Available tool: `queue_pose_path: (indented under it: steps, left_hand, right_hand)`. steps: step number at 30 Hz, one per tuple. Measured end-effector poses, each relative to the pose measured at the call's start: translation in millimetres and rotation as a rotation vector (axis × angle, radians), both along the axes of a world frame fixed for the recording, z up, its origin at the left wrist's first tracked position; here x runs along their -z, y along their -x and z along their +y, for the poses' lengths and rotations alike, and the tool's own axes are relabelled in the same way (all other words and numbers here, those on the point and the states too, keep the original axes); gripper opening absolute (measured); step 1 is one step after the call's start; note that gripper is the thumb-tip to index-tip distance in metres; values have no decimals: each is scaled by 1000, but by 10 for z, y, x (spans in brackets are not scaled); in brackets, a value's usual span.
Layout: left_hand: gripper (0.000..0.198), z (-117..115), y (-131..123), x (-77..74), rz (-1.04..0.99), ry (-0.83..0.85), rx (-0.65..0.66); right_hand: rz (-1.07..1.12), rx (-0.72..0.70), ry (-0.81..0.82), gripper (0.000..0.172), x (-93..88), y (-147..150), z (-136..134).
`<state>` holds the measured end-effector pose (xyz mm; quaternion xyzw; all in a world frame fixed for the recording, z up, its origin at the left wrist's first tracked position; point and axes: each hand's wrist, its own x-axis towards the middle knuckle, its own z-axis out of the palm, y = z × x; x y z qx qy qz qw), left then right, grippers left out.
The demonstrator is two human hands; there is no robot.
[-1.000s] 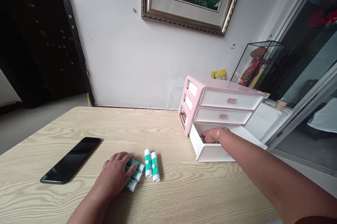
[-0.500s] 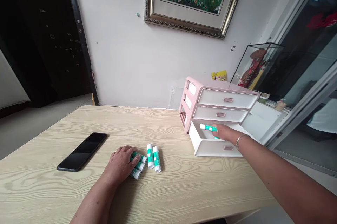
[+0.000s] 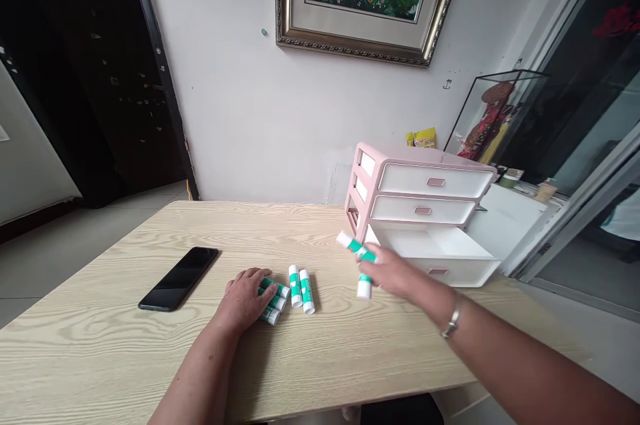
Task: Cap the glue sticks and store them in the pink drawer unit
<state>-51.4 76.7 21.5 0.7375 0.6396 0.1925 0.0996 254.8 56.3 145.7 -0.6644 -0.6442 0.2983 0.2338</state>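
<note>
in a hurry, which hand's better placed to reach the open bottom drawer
Right, probably: the right hand holds two glue sticks just in front of the open bottom drawer, while the left hand rests on three sticks farther away on the table.

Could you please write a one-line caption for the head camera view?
Right hand holds two glue sticks beside an open pink drawer unit; left hand rests on three more.

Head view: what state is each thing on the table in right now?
Right hand: holding two green-and-white glue sticks.
Left hand: resting over three glue sticks.
Two more glue sticks: lying side by side, untouched.
Bottom drawer: pulled open.
Upper two drawers: shut.
Smartphone: lying flat, screen dark.
</note>
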Motion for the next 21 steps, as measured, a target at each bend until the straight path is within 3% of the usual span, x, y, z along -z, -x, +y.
queue_pose_path:
  steps: [1,3,7,12,17,21]
  left_hand:
    - [43,-3,0,6,-3,-2,2]
    - [42,-14,-4,5,-11,-4,7]
    - [41,-53,-20,-69,-24,0,13]
    - [41,-76,-29,-145,-3,16,20]
    - [42,-57,-28,-112,5,15,31]
    - [42,-57,-33,-99,5,19,29]
  right_hand:
    - [-54,-13,141,16,110,142,-3]
    - [-89,-25,232,14,304,353,32]
    - [-135,-74,264,17,531,543,151]
    - [-417,-163,162,23,619,634,148]
    - [-490,-173,58,32,618,708,26]
    - [-517,-260,-25,42,630,745,-42]
